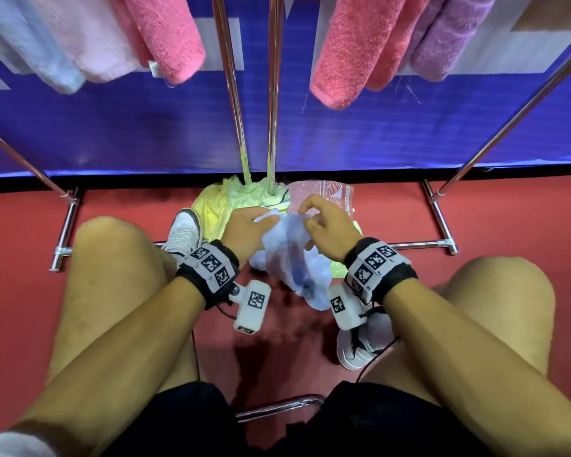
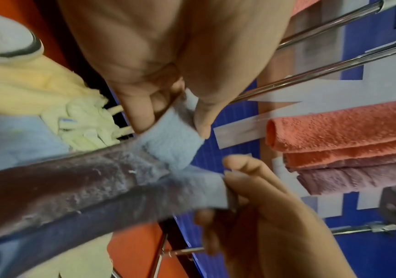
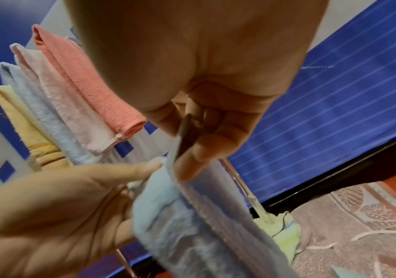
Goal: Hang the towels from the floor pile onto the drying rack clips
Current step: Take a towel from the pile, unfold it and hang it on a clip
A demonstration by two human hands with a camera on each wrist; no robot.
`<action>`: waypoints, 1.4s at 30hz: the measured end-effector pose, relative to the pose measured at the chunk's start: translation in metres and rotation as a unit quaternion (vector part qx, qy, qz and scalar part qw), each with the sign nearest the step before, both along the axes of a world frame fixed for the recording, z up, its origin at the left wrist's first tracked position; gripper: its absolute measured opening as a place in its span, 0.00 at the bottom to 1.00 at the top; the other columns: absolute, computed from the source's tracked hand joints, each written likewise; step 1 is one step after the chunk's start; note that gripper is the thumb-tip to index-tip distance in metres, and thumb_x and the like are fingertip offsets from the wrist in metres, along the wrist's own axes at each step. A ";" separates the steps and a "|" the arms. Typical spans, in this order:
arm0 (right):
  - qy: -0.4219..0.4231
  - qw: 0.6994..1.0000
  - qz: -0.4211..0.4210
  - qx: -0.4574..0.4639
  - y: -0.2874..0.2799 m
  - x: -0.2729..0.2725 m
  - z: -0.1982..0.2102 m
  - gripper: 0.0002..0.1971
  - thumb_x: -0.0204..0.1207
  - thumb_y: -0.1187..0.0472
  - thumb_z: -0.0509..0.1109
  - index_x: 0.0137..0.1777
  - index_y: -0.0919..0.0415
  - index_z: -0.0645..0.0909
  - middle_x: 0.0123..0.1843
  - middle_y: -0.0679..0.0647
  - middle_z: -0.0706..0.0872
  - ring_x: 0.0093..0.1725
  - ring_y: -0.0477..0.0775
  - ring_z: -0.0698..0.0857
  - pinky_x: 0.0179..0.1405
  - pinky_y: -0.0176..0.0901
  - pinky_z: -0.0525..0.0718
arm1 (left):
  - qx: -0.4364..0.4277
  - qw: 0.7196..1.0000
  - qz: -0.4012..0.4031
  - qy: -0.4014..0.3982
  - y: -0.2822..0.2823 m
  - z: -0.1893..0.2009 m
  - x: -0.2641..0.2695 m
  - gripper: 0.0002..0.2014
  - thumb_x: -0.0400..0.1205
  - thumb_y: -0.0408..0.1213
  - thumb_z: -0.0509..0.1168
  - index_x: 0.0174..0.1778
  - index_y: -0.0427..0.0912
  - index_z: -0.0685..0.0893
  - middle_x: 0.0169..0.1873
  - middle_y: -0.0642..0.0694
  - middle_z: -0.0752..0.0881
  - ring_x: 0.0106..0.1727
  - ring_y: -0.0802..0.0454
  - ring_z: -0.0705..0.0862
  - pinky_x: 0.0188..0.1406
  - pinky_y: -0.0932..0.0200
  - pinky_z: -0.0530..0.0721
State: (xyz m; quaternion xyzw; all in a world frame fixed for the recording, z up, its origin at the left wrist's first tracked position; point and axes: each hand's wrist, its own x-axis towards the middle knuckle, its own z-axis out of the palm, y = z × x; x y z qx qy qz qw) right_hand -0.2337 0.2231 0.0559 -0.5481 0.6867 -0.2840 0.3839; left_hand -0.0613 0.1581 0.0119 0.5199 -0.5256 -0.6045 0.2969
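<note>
**Partway through: several hung, more on the floor**

Gripping one light blue towel [image 1: 290,255] low above the red floor [image 1: 20,258]: left hand [image 1: 244,232] pinching an edge, right hand [image 1: 327,225] pinching another. Already hanging overhead: pink towels [image 1: 165,37], others beside. Still piled below: yellow-green towels [image 1: 231,199], a patterned pink one [image 1: 323,192].

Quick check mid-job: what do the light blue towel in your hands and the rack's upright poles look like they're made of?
Light blue towel: looks like soft terry or microfibre cloth, matte and fuzzy; the nap and loose lint show in the left wrist view, and it drapes limply between the left hand and right hand. Exact fibre can't be told.
Upright poles: apparently polished or chromed metal tube; bright mirror-like highlights run along them.
</note>
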 end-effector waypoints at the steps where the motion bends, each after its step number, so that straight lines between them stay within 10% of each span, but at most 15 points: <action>1: -0.008 1.000 0.009 0.002 -0.001 0.005 0.001 0.09 0.79 0.68 0.58 0.47 0.52 0.74 0.27 0.57 0.82 0.31 0.64 0.89 0.24 0.42 0.80 | 0.014 1.000 -0.019 0.006 0.004 0.003 -0.005 0.12 0.72 0.45 0.73 0.38 0.39 0.90 0.36 0.39 0.82 0.41 0.46 0.80 0.51 0.27 0.85; 4: -0.013 1.000 -0.003 -0.009 -0.006 0.008 0.003 0.06 0.65 0.60 0.61 0.40 0.49 0.76 0.35 0.72 0.84 0.36 0.75 0.86 0.32 0.63 0.87 | 0.009 0.999 -0.035 0.019 0.013 0.010 -0.014 0.16 0.70 0.47 0.75 0.43 0.37 0.89 0.41 0.34 0.85 0.44 0.43 0.82 0.56 0.23 0.81; 8: -0.047 0.998 -0.034 -0.015 -0.009 0.001 0.007 0.15 0.57 0.65 0.62 0.42 0.52 0.81 0.30 0.65 0.76 0.39 0.80 0.85 0.35 0.70 0.86 | 0.000 0.999 -0.004 0.045 0.014 0.021 -0.019 0.10 0.77 0.25 0.71 0.52 0.40 0.89 0.52 0.28 0.89 0.53 0.35 0.89 0.60 0.27 0.83; 12: -0.094 0.995 -0.031 -0.003 -0.011 0.006 0.003 0.16 0.73 0.80 0.60 0.50 0.59 0.80 0.32 0.68 0.79 0.41 0.75 0.86 0.41 0.48 0.90 | -0.020 0.999 0.029 0.026 0.006 0.025 -0.013 0.11 0.69 0.34 0.70 0.44 0.54 0.88 0.43 0.34 0.90 0.44 0.36 0.88 0.57 0.30 0.86; 16: -0.059 0.998 -0.021 -0.027 -0.012 0.009 -0.009 0.09 0.77 0.71 0.66 0.49 0.58 0.83 0.37 0.61 0.90 0.41 0.60 0.91 0.43 0.50 0.90 | -0.035 0.999 0.040 0.010 0.007 0.026 -0.010 0.07 0.70 0.36 0.72 0.36 0.56 0.88 0.43 0.29 0.90 0.44 0.35 0.89 0.54 0.30 0.87; 23: -0.028 0.999 0.001 -0.043 -0.017 0.008 -0.009 0.12 0.83 0.58 0.67 0.41 0.63 0.83 0.35 0.57 0.90 0.34 0.55 0.90 0.43 0.53 0.90 | -0.037 0.998 -0.003 0.057 0.011 0.031 -0.011 0.10 0.84 0.27 0.66 0.42 0.43 0.90 0.46 0.31 0.90 0.47 0.41 0.88 0.58 0.39 0.88; 32: -0.011 0.997 0.037 -0.069 -0.015 0.010 -0.010 0.12 0.84 0.56 0.65 0.43 0.61 0.84 0.33 0.55 0.89 0.32 0.54 0.90 0.48 0.56 0.89 | -0.058 0.995 -0.037 0.069 0.012 0.021 -0.010 0.15 0.82 0.38 0.64 0.48 0.26 0.85 0.41 0.25 0.85 0.45 0.41 0.83 0.58 0.24 0.80; 36: -0.013 0.998 -0.006 -0.056 -0.014 0.008 -0.006 0.10 0.83 0.56 0.68 0.44 0.61 0.85 0.32 0.56 0.90 0.30 0.53 0.90 0.44 0.46 0.89 | -0.066 0.994 -0.051 0.065 0.014 0.024 -0.011 0.22 0.79 0.45 0.63 0.50 0.25 0.84 0.47 0.17 0.83 0.45 0.35 0.84 0.58 0.22 0.81; 42: -0.027 0.998 -0.039 -0.043 -0.013 0.006 -0.005 0.12 0.81 0.53 0.71 0.42 0.62 0.84 0.32 0.57 0.91 0.29 0.50 0.89 0.30 0.32 0.82 | -0.054 0.995 -0.069 0.054 0.015 0.030 -0.012 0.09 0.85 0.30 0.66 0.53 0.29 0.88 0.49 0.26 0.89 0.52 0.32 0.89 0.62 0.29 0.82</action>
